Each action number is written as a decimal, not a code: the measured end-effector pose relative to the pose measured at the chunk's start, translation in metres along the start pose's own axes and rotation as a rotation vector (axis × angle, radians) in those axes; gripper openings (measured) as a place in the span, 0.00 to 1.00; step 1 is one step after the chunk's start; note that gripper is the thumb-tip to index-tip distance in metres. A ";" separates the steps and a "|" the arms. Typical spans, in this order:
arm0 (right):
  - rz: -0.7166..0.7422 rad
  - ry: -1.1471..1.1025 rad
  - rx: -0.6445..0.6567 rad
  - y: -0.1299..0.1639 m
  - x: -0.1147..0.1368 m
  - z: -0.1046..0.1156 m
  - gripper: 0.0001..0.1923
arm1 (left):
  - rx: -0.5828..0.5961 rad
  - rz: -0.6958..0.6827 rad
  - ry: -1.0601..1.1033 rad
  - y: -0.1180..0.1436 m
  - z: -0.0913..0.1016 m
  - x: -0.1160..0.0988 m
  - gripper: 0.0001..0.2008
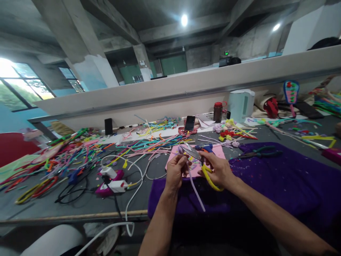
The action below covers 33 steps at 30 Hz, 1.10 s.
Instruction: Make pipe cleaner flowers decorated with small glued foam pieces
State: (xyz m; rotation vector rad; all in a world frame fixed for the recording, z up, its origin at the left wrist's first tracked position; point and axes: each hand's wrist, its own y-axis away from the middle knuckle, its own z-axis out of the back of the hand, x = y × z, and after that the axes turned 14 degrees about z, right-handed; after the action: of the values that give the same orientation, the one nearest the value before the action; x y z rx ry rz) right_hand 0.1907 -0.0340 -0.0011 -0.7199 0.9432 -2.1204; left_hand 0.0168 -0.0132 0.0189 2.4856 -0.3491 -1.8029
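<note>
Fingers of our left hand [174, 170] pinch a lilac pipe cleaner [194, 186]; those of our right hand [220, 170] are closed through the yellow handles of the scissors [202, 161]. All sit over the near left edge of the purple cloth [279, 181] on the worktop [80, 202]. We judge trimming is in hand; next, we should seat the stem squarely between the blades.

Concrete ceiling beams [112, 21], bright ceiling lamp [184, 20], left windows [23, 85], grey worktable [39, 206]

Heaps of coloured pipe cleaners [66, 153] are seen left of the hands; a white plastic kettle [241, 104] beyond, green-handled pliers [259, 152] right.
</note>
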 end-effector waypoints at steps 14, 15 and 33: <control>0.057 0.134 0.062 0.004 -0.005 -0.007 0.29 | 0.022 -0.088 -0.056 0.001 0.001 0.003 0.13; 0.058 0.136 0.065 0.004 -0.005 -0.007 0.29 | 0.025 -0.091 -0.057 0.001 0.001 0.003 0.13; 0.105 0.078 0.061 0.003 -0.007 -0.006 0.28 | 0.028 -0.096 -0.049 0.001 0.000 0.000 0.12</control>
State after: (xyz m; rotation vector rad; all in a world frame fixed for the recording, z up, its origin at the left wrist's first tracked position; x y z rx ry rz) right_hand 0.1917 -0.0277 -0.0082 -0.5486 0.9332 -2.0883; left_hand 0.0168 -0.0143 0.0187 2.5215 -0.2642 -1.9103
